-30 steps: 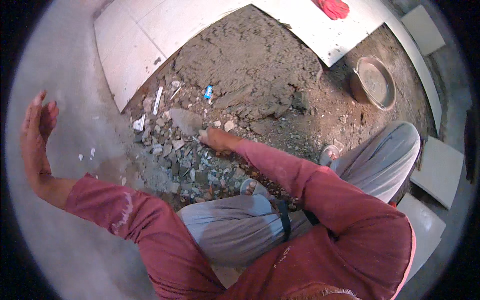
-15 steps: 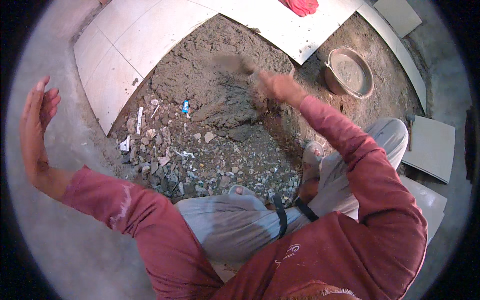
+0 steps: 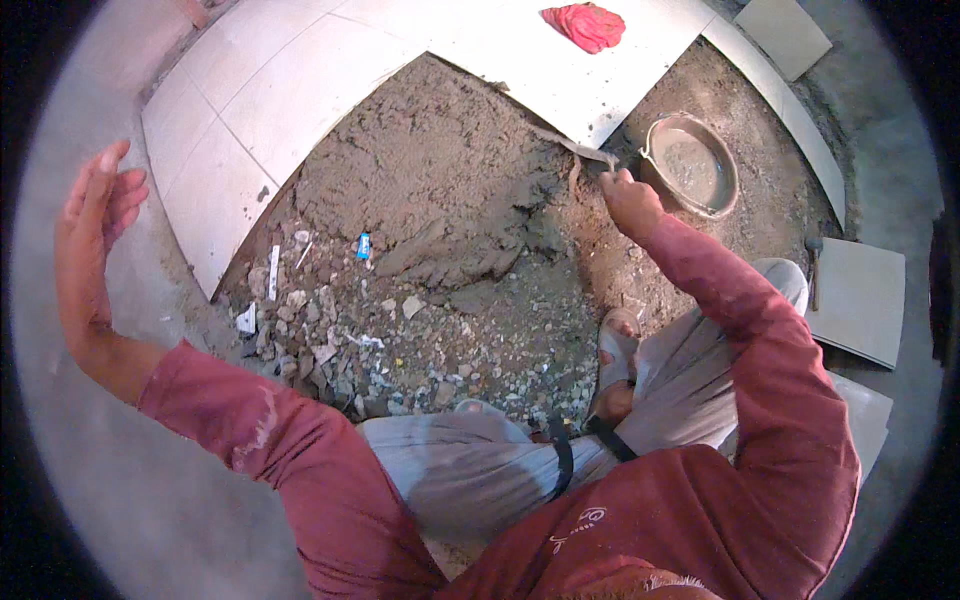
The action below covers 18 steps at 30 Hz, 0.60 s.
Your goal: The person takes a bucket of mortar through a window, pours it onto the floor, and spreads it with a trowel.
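Observation:
My right hand [image 3: 633,205] grips the handle of a metal trowel [image 3: 560,140], its blade beside the corner of a large white tile at the top. Below and left of the blade spreads wet grey mortar [image 3: 400,180], with loose rubble [image 3: 400,370] nearer my legs. A round bucket [image 3: 730,170] of grey slurry stands just right of the hand. My left hand [image 3: 98,220] is held at the far left beside the white tiled surface [image 3: 200,130], its fingers loosely bent and holding nothing.
A red cloth [image 3: 585,27] lies on the upper tiles. Loose tiles [image 3: 855,300] lie at the right, with a hammer-like tool [image 3: 815,270] beside them and another tile [image 3: 785,35] at upper right. Small scraps and a blue packet [image 3: 364,246] sit among the rubble. My legs cross the lower middle.
My right hand and the trowel have moved from the rubble up and right to near the tile corner and bucket. My left hand has shifted slightly; the view has also moved a little.

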Each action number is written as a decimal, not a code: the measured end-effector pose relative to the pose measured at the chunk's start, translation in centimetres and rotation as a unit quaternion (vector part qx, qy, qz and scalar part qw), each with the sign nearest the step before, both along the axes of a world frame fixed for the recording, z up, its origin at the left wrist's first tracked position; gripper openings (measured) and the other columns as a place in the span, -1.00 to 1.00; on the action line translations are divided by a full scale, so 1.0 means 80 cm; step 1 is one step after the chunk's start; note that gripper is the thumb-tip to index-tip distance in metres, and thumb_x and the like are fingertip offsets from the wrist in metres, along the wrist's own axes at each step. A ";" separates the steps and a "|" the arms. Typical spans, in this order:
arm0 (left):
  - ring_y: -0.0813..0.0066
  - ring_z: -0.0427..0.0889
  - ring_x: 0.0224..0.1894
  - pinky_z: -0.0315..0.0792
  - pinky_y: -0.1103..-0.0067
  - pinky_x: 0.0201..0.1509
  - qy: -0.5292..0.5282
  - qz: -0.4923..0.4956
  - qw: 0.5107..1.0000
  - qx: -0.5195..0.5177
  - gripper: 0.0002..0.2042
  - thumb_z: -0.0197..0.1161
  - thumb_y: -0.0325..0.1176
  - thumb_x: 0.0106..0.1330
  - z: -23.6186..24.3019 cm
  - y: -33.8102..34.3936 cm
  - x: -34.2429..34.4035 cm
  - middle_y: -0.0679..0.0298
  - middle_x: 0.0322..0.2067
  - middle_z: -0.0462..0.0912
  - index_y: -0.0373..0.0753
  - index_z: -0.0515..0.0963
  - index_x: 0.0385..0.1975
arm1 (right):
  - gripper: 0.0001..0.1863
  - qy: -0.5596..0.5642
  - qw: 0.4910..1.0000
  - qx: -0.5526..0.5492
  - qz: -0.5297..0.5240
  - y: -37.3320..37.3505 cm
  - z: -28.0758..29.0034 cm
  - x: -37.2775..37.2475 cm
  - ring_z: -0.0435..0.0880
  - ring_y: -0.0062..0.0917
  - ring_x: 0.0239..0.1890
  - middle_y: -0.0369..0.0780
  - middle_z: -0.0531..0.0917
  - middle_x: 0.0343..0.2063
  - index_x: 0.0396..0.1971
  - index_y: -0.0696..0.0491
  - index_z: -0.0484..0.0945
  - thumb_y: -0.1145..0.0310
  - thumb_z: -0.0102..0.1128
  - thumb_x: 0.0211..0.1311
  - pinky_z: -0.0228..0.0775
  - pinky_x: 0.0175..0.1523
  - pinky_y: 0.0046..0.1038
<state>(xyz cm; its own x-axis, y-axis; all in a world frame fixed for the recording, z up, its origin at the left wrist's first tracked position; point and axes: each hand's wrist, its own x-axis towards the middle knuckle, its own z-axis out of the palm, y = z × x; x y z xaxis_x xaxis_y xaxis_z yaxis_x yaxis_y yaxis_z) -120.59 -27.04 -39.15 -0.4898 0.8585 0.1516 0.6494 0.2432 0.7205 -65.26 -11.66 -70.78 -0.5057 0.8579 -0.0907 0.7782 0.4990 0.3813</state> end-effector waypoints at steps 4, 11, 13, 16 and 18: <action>0.57 0.59 -0.12 0.37 0.63 0.05 -0.017 0.044 0.999 -0.021 -0.50 0.09 0.09 0.38 -0.015 0.004 -0.030 0.29 -0.17 0.64 -0.14 0.52 0.14 | -0.69 0.074 0.995 -0.055 -0.042 0.002 0.058 0.031 0.69 -0.15 -0.44 -0.01 0.57 -0.36 -0.12 0.15 0.34 0.32 0.09 0.21 0.56 -0.39 -0.16; 0.54 0.59 -0.16 0.39 0.59 0.01 -0.037 0.044 0.998 -0.018 -0.52 0.09 0.09 0.37 -0.026 0.010 -0.027 0.28 -0.21 0.64 -0.10 0.52 0.12 | -0.59 0.235 0.968 -0.079 -0.035 0.005 0.093 0.025 0.62 0.08 -0.30 0.11 0.57 -0.35 -0.10 0.20 0.27 0.25 0.15 0.21 0.50 -0.23 -0.05; 0.54 0.59 -0.17 0.39 0.59 0.00 -0.044 0.035 0.998 -0.022 -0.52 0.10 0.10 0.37 -0.026 0.014 -0.027 0.28 -0.22 0.64 -0.10 0.53 0.11 | -0.58 0.337 0.941 -0.005 0.042 0.010 0.097 -0.006 0.64 0.06 -0.36 0.13 0.58 -0.40 -0.07 0.20 0.27 0.25 0.13 0.22 0.51 -0.29 -0.05; 0.60 0.56 -0.21 0.37 0.65 -0.06 -0.042 0.036 0.998 -0.020 -0.55 0.12 0.06 0.38 -0.020 0.020 -0.021 0.31 -0.26 0.62 -0.14 0.55 0.05 | -0.55 0.443 0.893 -0.054 0.062 0.015 0.072 -0.032 0.64 0.06 -0.38 0.14 0.58 -0.44 -0.05 0.19 0.26 0.21 0.15 0.24 0.51 -0.31 -0.05; 0.60 0.56 -0.22 0.37 0.65 -0.07 -0.038 0.037 0.998 -0.022 -0.56 0.11 0.05 0.39 -0.021 0.024 -0.021 0.32 -0.27 0.62 -0.14 0.55 0.05 | -0.58 0.372 0.915 -0.154 0.025 0.021 0.049 -0.038 0.63 0.06 -0.35 0.13 0.58 -0.43 -0.08 0.20 0.26 0.21 0.13 0.27 0.48 -0.30 -0.04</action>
<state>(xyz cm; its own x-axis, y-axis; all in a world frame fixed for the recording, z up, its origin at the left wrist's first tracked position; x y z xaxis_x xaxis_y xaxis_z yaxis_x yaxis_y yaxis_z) -122.24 -25.14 -40.83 -0.5611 0.8243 0.0757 0.5727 0.3206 0.7544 -68.33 -9.99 -66.82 -0.5630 0.8242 0.0610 0.7387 0.5349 -0.4101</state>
